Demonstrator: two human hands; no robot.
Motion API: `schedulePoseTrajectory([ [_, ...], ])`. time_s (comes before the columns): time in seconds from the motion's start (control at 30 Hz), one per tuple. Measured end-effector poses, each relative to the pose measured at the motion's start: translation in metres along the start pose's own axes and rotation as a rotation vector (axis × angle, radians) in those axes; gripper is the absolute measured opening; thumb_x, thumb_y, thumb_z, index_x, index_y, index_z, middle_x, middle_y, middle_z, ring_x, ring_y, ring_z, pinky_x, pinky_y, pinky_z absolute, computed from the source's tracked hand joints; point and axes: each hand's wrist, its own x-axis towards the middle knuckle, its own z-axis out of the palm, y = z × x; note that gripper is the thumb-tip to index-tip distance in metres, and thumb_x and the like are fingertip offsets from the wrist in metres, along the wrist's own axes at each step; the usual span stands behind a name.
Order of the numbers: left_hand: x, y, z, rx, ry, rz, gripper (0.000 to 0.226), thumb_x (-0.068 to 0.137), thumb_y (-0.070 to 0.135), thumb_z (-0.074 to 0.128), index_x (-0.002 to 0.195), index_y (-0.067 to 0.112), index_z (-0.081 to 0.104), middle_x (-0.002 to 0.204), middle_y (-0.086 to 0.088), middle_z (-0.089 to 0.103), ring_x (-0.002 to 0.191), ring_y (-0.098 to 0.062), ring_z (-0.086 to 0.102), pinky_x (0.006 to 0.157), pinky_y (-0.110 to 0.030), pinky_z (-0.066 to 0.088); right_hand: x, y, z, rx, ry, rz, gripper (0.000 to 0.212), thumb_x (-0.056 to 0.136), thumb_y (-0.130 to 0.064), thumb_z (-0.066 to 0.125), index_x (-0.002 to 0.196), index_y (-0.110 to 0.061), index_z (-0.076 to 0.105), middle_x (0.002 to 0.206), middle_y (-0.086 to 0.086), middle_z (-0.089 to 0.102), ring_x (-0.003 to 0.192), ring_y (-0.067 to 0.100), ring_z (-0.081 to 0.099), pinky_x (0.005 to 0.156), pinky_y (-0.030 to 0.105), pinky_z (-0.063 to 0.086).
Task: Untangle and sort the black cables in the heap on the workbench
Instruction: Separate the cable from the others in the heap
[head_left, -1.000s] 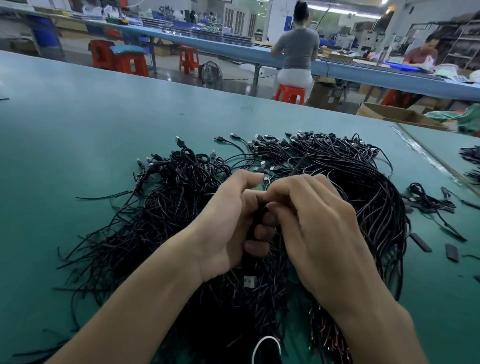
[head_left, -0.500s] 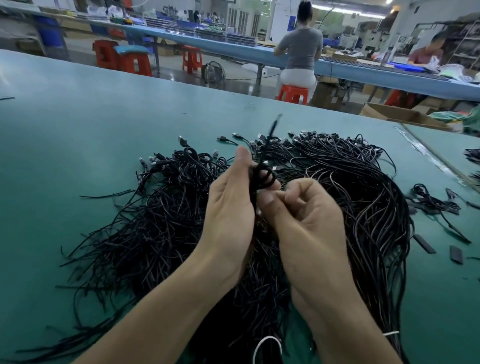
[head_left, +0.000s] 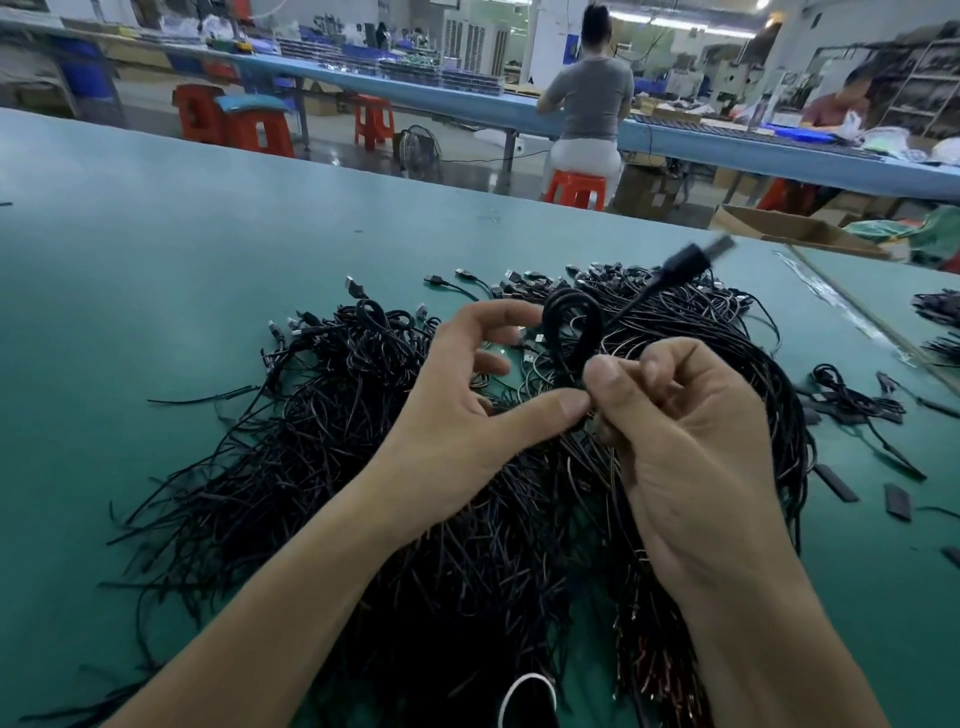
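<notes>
While the head view looks down on the green table, the right hand pinches one black USB cable between thumb and curled fingers, just below a loop that stands up at centre. Its plug, blurred, points toward 1 o'clock. The left hand has its fingers spread and released; only the thumb touches the cable at the pinch. The heap lies beneath both hands, spreading from 9 to 3 o'clock. A small cable bundle lies apart at 3 o'clock. Judged progress: early. Nearly all cables are unsorted; one is being separated.
</notes>
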Motion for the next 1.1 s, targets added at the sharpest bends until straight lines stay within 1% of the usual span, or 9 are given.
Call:
schedulePoseTrajectory([
  [0.13,0.000,0.000,0.002,-0.076,-0.045,0.015,0.045,0.073,0.036,0.085,0.105,0.026,0.056,0.069,0.011,0.059,0.058,-0.006,0.048,0.054,-0.020,0.043,0.000,0.003,-0.001,-0.085,-0.034,-0.081,0.031,0.088,0.005,0.065,0.074,-0.014,0.045,0.063,-0.010,0.063,0.059,-0.001,0.057,0.062,0.012,0.048],
  [0.23,-0.002,0.002,0.003,-0.087,-0.019,0.044,0.026,0.082,0.018,0.079,0.092,0.020,0.055,0.063,0.001,0.064,0.044,-0.014,0.054,0.041,-0.023,0.044,0.000,0.005,0.000,-0.137,-0.076,-0.077,0.027,0.086,0.003,0.066,0.075,-0.012,0.047,0.068,-0.007,0.067,0.064,0.001,0.062,0.064,0.014,0.051],
  [0.3,-0.002,0.001,0.002,-0.120,0.044,0.049,0.024,0.084,0.001,0.074,0.087,0.018,0.057,0.063,-0.008,0.062,0.048,-0.022,0.057,0.040,-0.037,0.050,0.000,0.007,0.001,-0.224,-0.094,-0.091,0.029,0.085,0.001,0.070,0.073,-0.015,0.048,0.071,-0.006,0.068,0.068,0.002,0.063,0.067,0.016,0.053],
  [0.37,-0.001,0.003,0.003,-0.092,0.109,0.049,0.029,0.083,-0.007,0.073,0.087,0.019,0.060,0.070,-0.017,0.064,0.056,-0.023,0.060,0.052,-0.047,0.056,-0.002,0.009,0.002,-0.272,-0.101,-0.095,0.032,0.085,0.000,0.071,0.071,-0.018,0.049,0.073,-0.006,0.069,0.070,0.003,0.064,0.070,0.018,0.055],
  [0.53,0.001,0.003,0.002,-0.314,0.079,-0.054,0.029,0.097,-0.002,0.052,0.091,0.017,0.074,0.093,-0.008,0.077,0.093,-0.023,0.074,0.083,-0.031,0.058,0.000,0.016,-0.001,-0.288,-0.123,-0.071,0.033,0.086,0.000,0.071,0.071,-0.019,0.049,0.073,-0.007,0.069,0.073,0.001,0.064,0.074,0.019,0.054],
  [0.7,0.003,0.006,0.003,-0.539,-0.027,-0.195,0.036,0.083,0.020,0.044,0.087,0.015,0.080,0.095,-0.013,0.075,0.093,-0.020,0.071,0.083,-0.031,0.056,0.002,0.024,-0.003,-0.382,-0.079,-0.076,0.039,0.085,0.001,0.073,0.069,-0.027,0.051,0.070,0.004,0.064,0.068,0.017,0.058,0.068,0.036,0.054],
  [0.87,0.001,0.004,0.005,-0.475,0.019,-0.175,0.037,0.087,0.044,0.054,0.074,0.019,0.078,0.095,-0.004,0.074,0.101,-0.017,0.066,0.104,-0.044,0.045,0.002,0.030,-0.002,-0.385,-0.080,-0.075,0.039,0.086,-0.002,0.073,0.068,-0.030,0.052,0.071,0.001,0.065,0.068,0.014,0.058,0.067,0.036,0.055],
  [0.97,-0.002,0.007,0.005,-0.380,-0.006,-0.133,0.019,0.074,0.040,0.074,0.066,0.023,0.076,0.112,0.001,0.071,0.112,-0.009,0.063,0.097,-0.028,0.049,0.004,0.032,-0.006,-0.308,-0.014,-0.080,0.034,0.085,-0.003,0.073,0.070,-0.024,0.050,0.069,-0.005,0.067,0.067,0.006,0.063,0.065,0.022,0.053],
  [1.1,-0.005,0.002,0.005,-0.055,0.010,-0.108,0.019,0.064,0.042,0.084,0.079,0.033,0.076,0.114,0.014,0.062,0.103,0.002,0.059,0.085,-0.016,0.045,0.008,0.031,-0.013,-0.308,0.076,-0.114,0.035,0.087,-0.002,0.072,0.071,-0.019,0.046,0.070,-0.007,0.068,0.067,0.002,0.063,0.065,0.018,0.052],
])
